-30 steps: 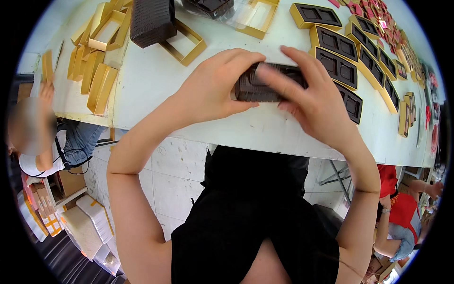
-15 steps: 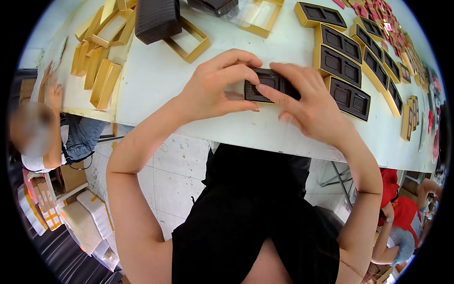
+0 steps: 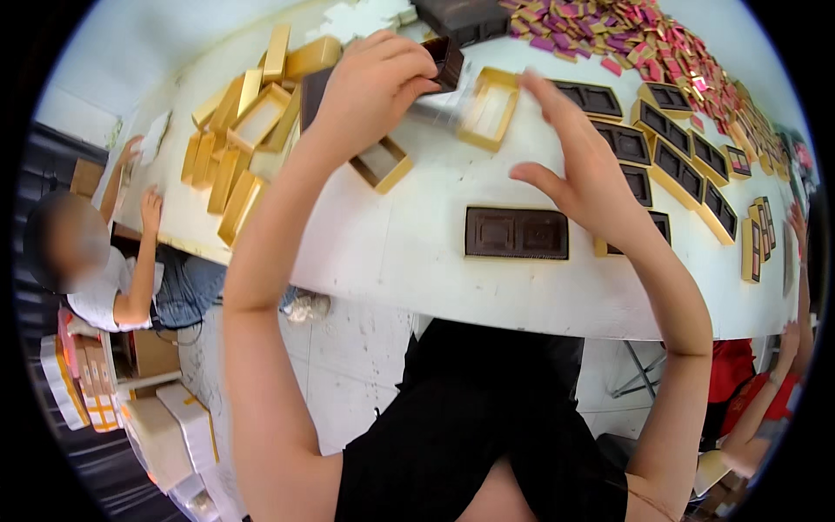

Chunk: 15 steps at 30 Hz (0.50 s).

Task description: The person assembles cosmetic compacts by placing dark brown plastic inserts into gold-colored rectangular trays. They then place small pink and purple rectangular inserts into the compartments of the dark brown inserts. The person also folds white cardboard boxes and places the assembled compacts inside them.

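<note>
My left hand [image 3: 378, 87] reaches to the far side of the table. Its fingers are closed on the edge of a dark brown plastic tray [image 3: 446, 63], beside clear plastic wrapping [image 3: 439, 113]. How many trays it grips is hidden. My right hand [image 3: 578, 165] hovers with thumb and fingers spread, holding nothing, close to an empty gold box [image 3: 489, 109]. In front of me a gold box with a dark two-section tray [image 3: 517, 233] seated in it lies on the white table. Another empty gold box [image 3: 383, 163] lies below my left wrist.
Several empty gold boxes [image 3: 252, 122] are piled at left. Rows of tray-filled gold boxes [image 3: 678, 170] stand at right, with small pink, purple and gold pieces [image 3: 600, 35] heaped behind. A co-worker [image 3: 113, 252] sits at the left; another person's arm [image 3: 770, 391] shows at right.
Both hands have left the tray-filled box in front of me. My left hand has moved away to the dark trays at the back; my right hand has lifted and opened. The view has shifted.
</note>
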Each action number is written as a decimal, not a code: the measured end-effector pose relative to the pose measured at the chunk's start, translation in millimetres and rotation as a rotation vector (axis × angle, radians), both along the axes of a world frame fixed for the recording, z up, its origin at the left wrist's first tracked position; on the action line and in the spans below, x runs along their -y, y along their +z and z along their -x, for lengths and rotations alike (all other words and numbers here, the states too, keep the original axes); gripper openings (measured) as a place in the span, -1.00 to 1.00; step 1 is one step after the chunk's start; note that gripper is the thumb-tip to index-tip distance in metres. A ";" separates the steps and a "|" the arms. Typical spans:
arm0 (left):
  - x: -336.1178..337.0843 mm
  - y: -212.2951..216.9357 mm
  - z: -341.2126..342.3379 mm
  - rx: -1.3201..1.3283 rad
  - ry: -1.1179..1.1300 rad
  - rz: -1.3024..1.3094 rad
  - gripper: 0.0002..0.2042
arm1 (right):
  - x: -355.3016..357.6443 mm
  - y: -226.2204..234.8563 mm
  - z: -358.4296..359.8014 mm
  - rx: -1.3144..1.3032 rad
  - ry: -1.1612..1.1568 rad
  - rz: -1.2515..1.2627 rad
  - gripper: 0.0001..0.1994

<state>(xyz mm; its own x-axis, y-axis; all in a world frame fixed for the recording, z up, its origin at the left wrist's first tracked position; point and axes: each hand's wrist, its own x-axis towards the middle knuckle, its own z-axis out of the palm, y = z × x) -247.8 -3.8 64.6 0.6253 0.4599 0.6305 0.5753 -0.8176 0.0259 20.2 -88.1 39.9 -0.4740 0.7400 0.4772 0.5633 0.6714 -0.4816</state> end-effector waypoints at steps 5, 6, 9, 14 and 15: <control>29.3 10.4 -38.2 0.591 -0.326 0.680 -0.93 | -26.1 3.3 34.8 -0.537 0.031 0.160 -0.03; 28.0 15.2 -39.1 0.627 -0.329 0.711 -0.93 | -27.6 4.3 31.9 -0.555 0.013 0.110 -0.08; 13.4 26.7 -32.9 0.792 -0.211 0.632 -0.94 | -40.0 6.4 15.5 -0.652 -0.066 0.032 -0.28; -46.4 -3.7 -24.1 0.075 0.334 0.262 -0.70 | -46.6 7.8 -46.7 -0.651 -0.103 -0.002 -0.46; -51.0 -17.3 -32.4 -0.005 0.377 0.116 -0.62 | -44.6 7.6 -48.2 -0.692 -0.102 0.007 -0.44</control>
<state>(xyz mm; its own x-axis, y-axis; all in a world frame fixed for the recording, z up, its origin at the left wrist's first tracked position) -215.5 47.2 47.3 0.4018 0.7260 0.5581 0.8350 -0.5407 0.1022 68.4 -43.5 47.6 0.0091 0.7690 0.6392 0.1859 0.6268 -0.7567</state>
